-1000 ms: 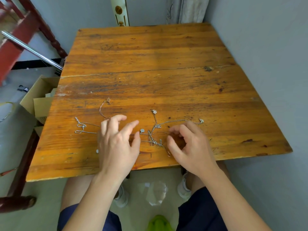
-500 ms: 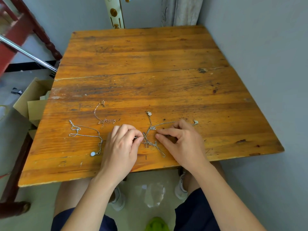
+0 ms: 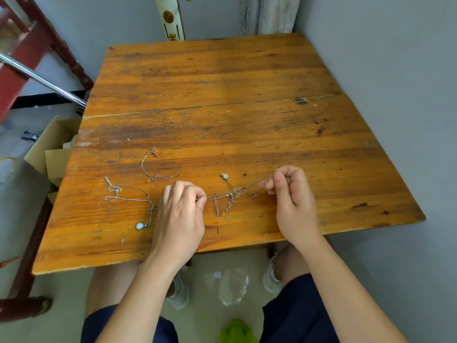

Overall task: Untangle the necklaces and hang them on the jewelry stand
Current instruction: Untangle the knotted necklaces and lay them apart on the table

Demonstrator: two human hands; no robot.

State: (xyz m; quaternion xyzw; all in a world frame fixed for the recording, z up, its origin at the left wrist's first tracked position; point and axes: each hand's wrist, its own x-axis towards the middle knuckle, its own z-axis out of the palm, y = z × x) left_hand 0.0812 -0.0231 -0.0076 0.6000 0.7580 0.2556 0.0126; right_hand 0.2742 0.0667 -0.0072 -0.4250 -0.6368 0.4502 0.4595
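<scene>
Worn wooden tabletop in a grey corner. At left, a silver necklace and a rose chain lie free. My left hand pinches one end of the tangle and my right hand pinches the other. Both hands have just drawn apart, pulling it taut between them. I judge that should expose the snarl. No stand in view.
</scene>
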